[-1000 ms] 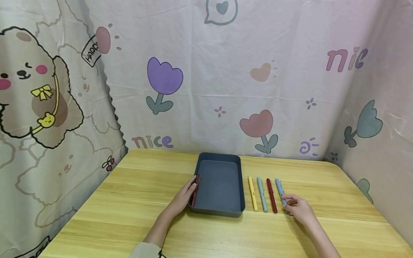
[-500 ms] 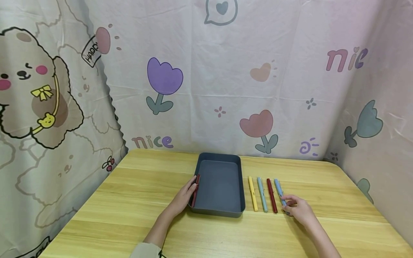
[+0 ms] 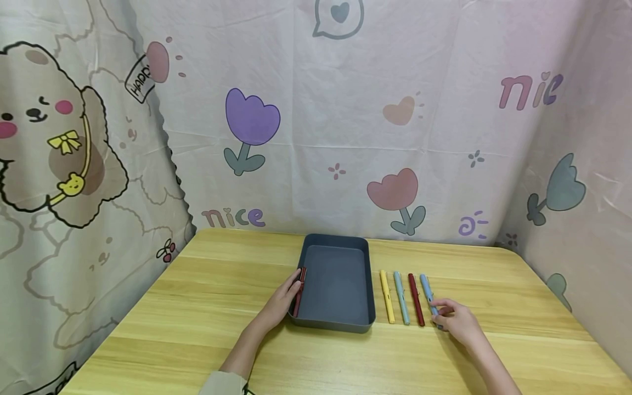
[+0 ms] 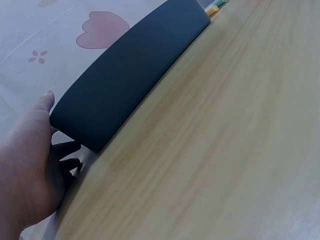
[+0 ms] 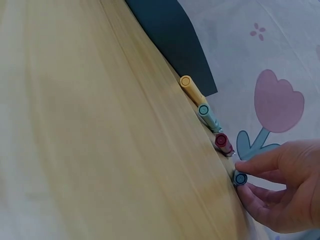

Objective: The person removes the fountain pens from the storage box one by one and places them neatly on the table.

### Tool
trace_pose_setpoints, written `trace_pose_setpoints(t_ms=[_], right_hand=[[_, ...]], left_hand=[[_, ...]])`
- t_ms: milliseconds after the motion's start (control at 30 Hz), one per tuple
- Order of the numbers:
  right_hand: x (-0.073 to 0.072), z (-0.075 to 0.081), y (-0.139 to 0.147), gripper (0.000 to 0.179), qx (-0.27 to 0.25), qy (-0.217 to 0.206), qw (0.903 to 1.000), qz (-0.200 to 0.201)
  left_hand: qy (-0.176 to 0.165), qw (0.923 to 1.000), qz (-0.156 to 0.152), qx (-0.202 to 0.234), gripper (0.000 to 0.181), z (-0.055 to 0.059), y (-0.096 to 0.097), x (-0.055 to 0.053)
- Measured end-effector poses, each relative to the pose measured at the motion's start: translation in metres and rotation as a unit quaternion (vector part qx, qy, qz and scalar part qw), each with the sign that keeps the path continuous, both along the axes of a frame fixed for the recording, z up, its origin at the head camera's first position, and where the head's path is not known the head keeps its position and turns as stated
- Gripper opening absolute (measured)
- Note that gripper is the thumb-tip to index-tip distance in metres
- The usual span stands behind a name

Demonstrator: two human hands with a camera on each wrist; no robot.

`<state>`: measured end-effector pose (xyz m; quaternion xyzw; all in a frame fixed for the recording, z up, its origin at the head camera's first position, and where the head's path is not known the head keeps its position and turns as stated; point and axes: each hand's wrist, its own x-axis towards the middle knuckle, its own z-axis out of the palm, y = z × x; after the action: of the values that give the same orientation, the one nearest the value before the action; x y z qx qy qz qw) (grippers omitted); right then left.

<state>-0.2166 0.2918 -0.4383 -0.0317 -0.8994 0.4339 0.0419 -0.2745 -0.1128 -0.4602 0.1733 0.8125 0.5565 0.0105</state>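
My left hand (image 3: pixel 277 305) grips the left wall of a dark grey tray (image 3: pixel 336 285), thumb at the rim and the other fingers along the outside, as the left wrist view shows. Inside the tray, along that wall, lies a dark red pen (image 3: pixel 299 293) near the fingertips. On the table to the right, my right hand (image 3: pixel 459 320) pinches the near part of a blue pen (image 3: pixel 427 286). In the right wrist view its end (image 5: pixel 240 178) shows between thumb and finger. Left of it lie a red pen (image 3: pixel 416 300), a light green pen (image 3: pixel 401 298) and a yellow pen (image 3: pixel 387 297).
A wooden table (image 3: pixel 207 307) carries everything, its back edge meeting a printed curtain (image 3: pixel 306 126). More printed cloth (image 3: pixel 64 263) hangs at the left side, and again at the right. The yellow pen lies close beside the tray's right wall.
Between the first frame and the middle one, the blue pen shifts slightly left toward the red pen, with my right fingers on it. My left hand and the tray stay put.
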Motion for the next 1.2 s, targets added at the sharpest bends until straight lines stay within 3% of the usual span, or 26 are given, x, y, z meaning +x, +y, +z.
trace_pose_setpoints(t_ms=[533, 1200], right_hand=[[0.0019, 0.0015, -0.0034, 0.027, 0.047, 0.019, 0.9987, -0.008], [0.0015, 0.0003, -0.0021, 0.027, 0.035, 0.015, 0.9992, -0.013]], left_hand=[[-0.012, 0.9998, -0.01, 0.011, 0.051, 0.0001, 0.0001, -0.0008], [-0.008, 1.0, -0.004, 0.004, 0.053, -0.0008, -0.0006, 0.0005]])
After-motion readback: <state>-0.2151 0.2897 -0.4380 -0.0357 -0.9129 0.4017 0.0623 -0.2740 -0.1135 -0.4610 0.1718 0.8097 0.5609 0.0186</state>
